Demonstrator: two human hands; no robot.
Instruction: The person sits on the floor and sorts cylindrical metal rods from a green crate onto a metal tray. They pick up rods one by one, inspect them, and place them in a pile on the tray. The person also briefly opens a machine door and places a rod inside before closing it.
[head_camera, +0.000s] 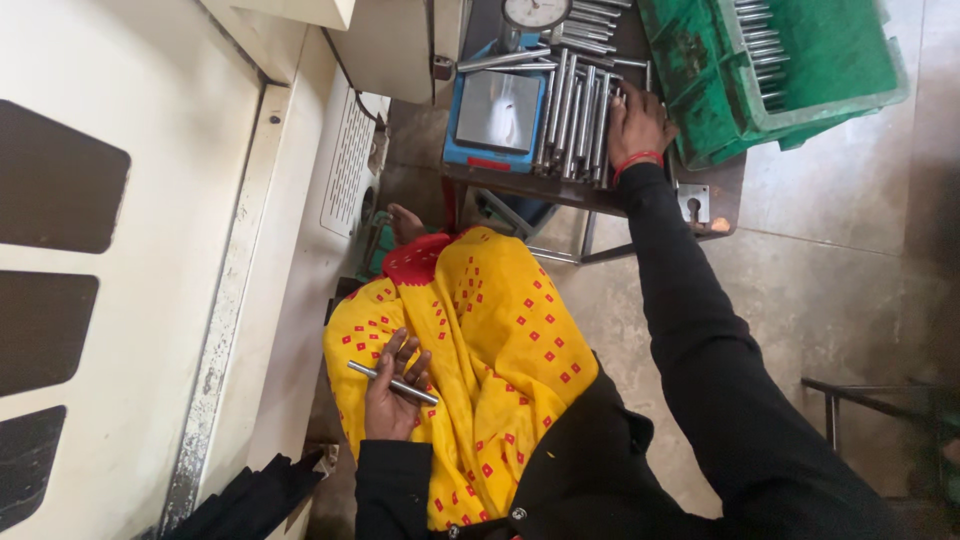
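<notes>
My left hand (393, 392) rests on my lap over a yellow cloth with red marks (490, 340), fingers closed around a short steel rod (392, 383) that lies across the palm. My right hand (637, 124) reaches out, black sleeve up to a red wrist band, and lies on the right edge of a row of steel rods (572, 115) on a small metal table (700, 215). Whether its fingers grip a rod cannot be seen.
A blue gauge stand (495, 115) with a round dial (535, 12) sits left of the rods. A green plastic crate (800, 70) holding more rods stands at the right. A white machine housing (150, 250) fills the left side. A dark metal frame (860, 400) stands on the floor at the right.
</notes>
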